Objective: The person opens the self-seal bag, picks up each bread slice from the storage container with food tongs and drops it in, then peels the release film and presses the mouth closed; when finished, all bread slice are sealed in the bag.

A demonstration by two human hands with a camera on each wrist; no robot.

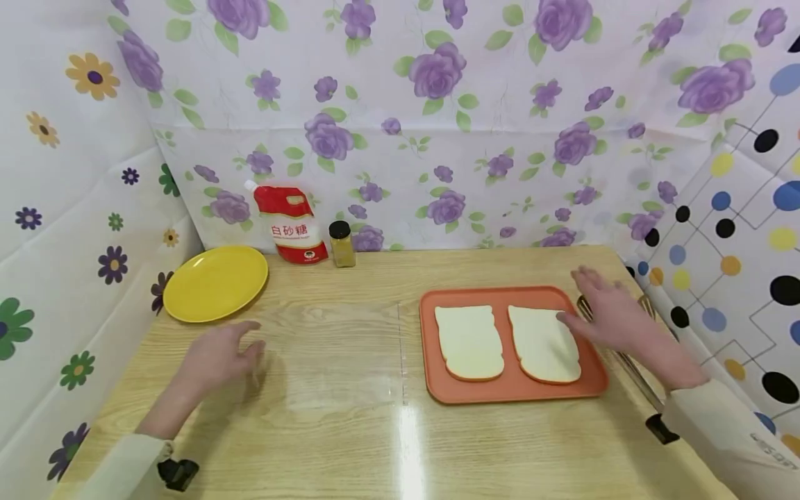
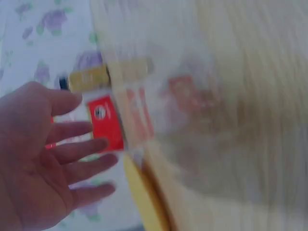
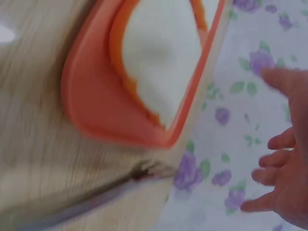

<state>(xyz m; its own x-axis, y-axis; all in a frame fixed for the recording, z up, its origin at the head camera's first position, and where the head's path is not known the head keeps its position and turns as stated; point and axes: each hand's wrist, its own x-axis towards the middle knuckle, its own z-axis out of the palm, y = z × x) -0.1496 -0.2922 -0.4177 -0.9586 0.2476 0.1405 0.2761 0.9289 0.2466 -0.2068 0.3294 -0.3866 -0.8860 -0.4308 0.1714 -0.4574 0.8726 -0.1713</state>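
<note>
My left hand (image 1: pixel 215 357) hovers over the left part of the table with its fingers spread and nothing in them. Beneath and beside it lies a clear sheet (image 1: pixel 337 378), its right edge faintly visible. My right hand (image 1: pixel 615 316) is raised over the right edge of an orange tray (image 1: pixel 509 392), also holding nothing. Two slices of bread (image 1: pixel 470 344), white with orange-brown crusts, lie side by side on this tray. Metal tongs (image 3: pixel 91 199) rest on the table to the tray's right, partly hidden under my right hand and forearm in the head view.
A yellow plate (image 1: pixel 215 283) is at the back left. Near it a red and white sugar pouch (image 1: pixel 292 226) and a small black-capped jar (image 1: pixel 342 244) stand against the flowered back wall (image 1: pixel 400 173). Patterned sheets close off both sides of the table.
</note>
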